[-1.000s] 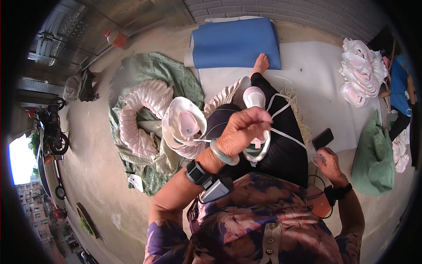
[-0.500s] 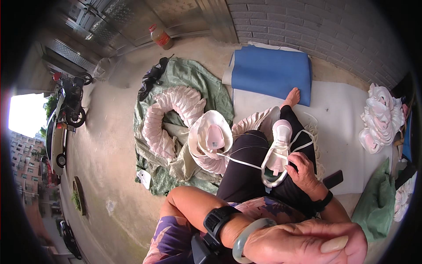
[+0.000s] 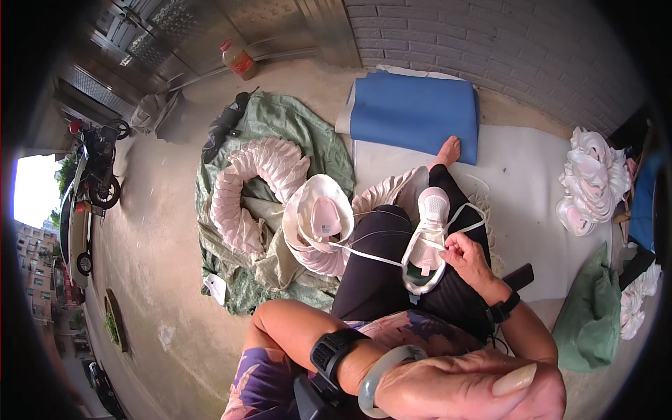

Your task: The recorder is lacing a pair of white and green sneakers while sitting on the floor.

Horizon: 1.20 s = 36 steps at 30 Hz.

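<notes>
My right hand [image 3: 467, 257] pinches its fingers on a white lace [image 3: 378, 257] at the shoe upper [image 3: 427, 241] on my lap, while my left hand [image 3: 469, 385] looms close, fingers together.

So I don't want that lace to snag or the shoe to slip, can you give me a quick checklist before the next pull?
1. Shoe steady on the lap: ok, it lies on the thigh, toe pointing away.
2. Right hand at the shoe: ok, its fingers pinch at the lacing area.
3. Left hand free of the work: ok, raised close to the camera, away from the shoe; whether it holds a lace end, cannot tell.
4. Lace running free: cannot tell, white strands cross the thigh toward the stack of shoe uppers.
5. Phone out of the way: ok, beside the right wrist.
</notes>
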Motion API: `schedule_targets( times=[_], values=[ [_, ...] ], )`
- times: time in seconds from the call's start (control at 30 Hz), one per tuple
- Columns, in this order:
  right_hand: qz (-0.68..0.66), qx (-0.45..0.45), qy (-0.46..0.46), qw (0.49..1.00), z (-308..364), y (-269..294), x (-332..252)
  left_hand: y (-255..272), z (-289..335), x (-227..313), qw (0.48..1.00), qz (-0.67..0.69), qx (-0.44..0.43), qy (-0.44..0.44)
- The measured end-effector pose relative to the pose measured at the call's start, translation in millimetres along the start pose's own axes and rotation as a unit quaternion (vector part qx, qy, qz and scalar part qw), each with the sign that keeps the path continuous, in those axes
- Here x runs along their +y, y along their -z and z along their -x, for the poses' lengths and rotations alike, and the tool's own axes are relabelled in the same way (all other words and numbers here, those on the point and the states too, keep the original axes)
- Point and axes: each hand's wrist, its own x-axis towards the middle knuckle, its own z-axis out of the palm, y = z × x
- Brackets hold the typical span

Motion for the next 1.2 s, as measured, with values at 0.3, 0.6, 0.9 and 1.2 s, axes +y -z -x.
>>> schedule_targets(
  times=[0.3, 0.6, 0.9, 1.2],
  values=[
    [-0.033, -0.171, -0.183, 0.968, -3.8, 29.9, -13.7, 49.2, 48.5, 93.7, 0.826, -0.404, 0.381, -0.092],
    [0.425, -0.026, 0.147, 0.893, 69.4, 71.2, -63.3, 115.5, 87.7, 113.0, 0.614, -0.617, 0.488, 0.072],
    [0.488, -0.002, 0.271, 0.83, 122.9, 111.2, -133.5, 150.8, 7.7, 3.5, 0.653, -0.713, 0.096, 0.237],
    [0.093, 0.016, 0.047, 0.994, 128.6, 128.0, -68.8, 128.6, 50.8, 36.9, 0.634, -0.724, 0.117, 0.247]
  ],
)
